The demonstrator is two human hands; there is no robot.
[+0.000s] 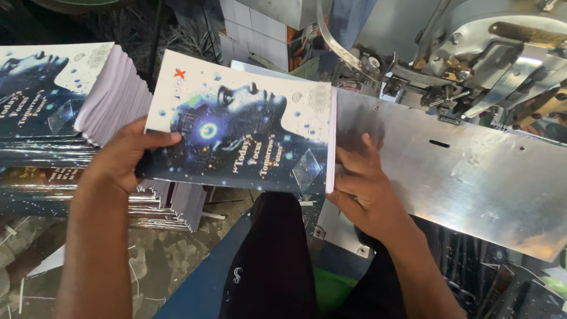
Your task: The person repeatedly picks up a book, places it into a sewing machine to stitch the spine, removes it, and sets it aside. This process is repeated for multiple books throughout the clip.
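Head view looks down on a broad metal plate that fills the right half of the frame; it is brushed steel, scuffed and dully reflective, with a small dark slot near its middle, and it appears to serve as the worktop of the machine at the upper right, a cluster of cast grey housing, brass-coloured fittings and a curved steel strip; at the upper left sits a stack of booklets, their white page edges fanned in a soft ridged curve and their glossy dark-blue covers catching light, probably piled there within reach of the left arm; in the centre of the frame a booklet is held flat and level, cover up, its spine edge just over the near edge of the plate; the cover is smooth, printed dark blue with a white upper margin; the left hand is clamped on the booklet's left edge, thumb on top, fingers underneath; the right hand is closed on the right edge, fingers upright against the spine, seemingly squaring it.
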